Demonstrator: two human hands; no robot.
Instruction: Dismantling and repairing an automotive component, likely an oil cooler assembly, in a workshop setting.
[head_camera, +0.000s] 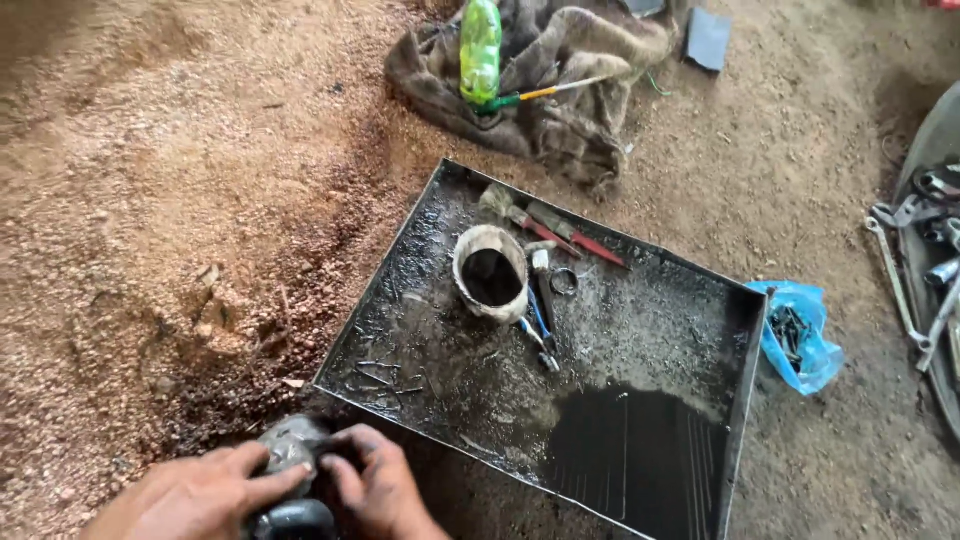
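The greasy metal part (290, 470) sits at the bottom edge of the view, just outside the near corner of the black metal tray (745, 400), held over the sandy ground (150, 200). Both hands are on it. The left hand (195, 495) wraps it from the left, thumb and fingers closed over its grey, dirt-caked top; the right hand (380, 490) clamps it from the other side, fingers curled onto the dark rounded lower piece. What kind of part it is I cannot tell: the hands hide most of it.

To handle it well, the grip probably needs to stay firm and low, since the oily surface looks slippery and a loose hold could let it drop into the sand, where grit would stick to it. Working over the tray rather than beside it seems safer, because the tray already catches oil and small pieces.

Inside the tray lie a dirty pale cup (490, 273) with a dark inside, two red-handled tools (560, 232) near the far rim, blue-handled pliers (540, 330), a small ring (564, 281) and a pool of black oil (640, 460). Beyond it a green bottle (480, 45) rests on a brown rag (570, 90). A blue bag (800, 335) of bolts lies right of the tray, with wrenches (900, 280) further right.
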